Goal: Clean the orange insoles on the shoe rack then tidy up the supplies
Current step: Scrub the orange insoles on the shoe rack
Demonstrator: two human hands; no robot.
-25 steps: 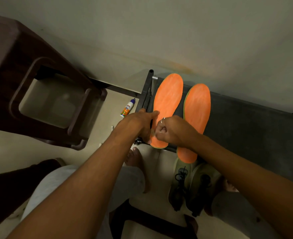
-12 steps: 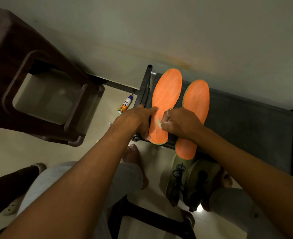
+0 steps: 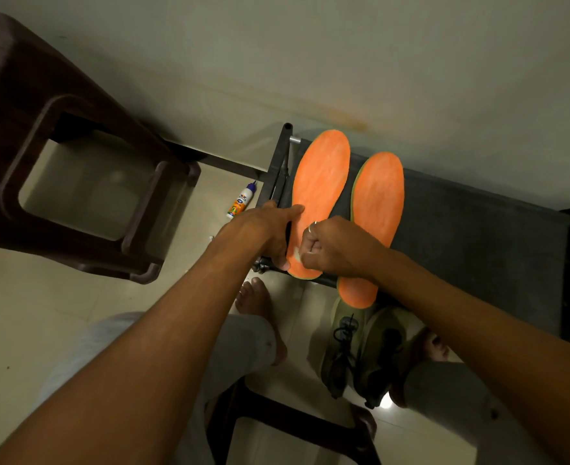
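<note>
- Two orange insoles lie side by side on the dark top of the shoe rack (image 3: pixel 478 229), right of the frame's centre, against the pale wall.
- The left insole (image 3: pixel 320 182) reaches higher in the frame; the right insole (image 3: pixel 379 203) sits lower, its heel hanging past the rack's near edge.
- The left hand (image 3: pixel 263 229) lies on the left insole's outer edge near the heel, thumb stretched across the orange surface and fingers curled down over the rim; its grip pins that insole.
- The right hand (image 3: pixel 335 246) is balled into a tight grip over the left insole's heel, pinching a small pale wad (image 3: pixel 297 256) against the orange; what the wad is cannot be told. A ring shows on one finger.
- A small bottle (image 3: pixel 241 202) with a blue cap lies on the floor just left of the rack.
- A dark brown stool (image 3: pixel 85 156) fills the upper left.
- A pair of olive shoes (image 3: pixel 360 350) stands on the floor below the rack, beside a bare foot (image 3: pixel 256 303).
</note>
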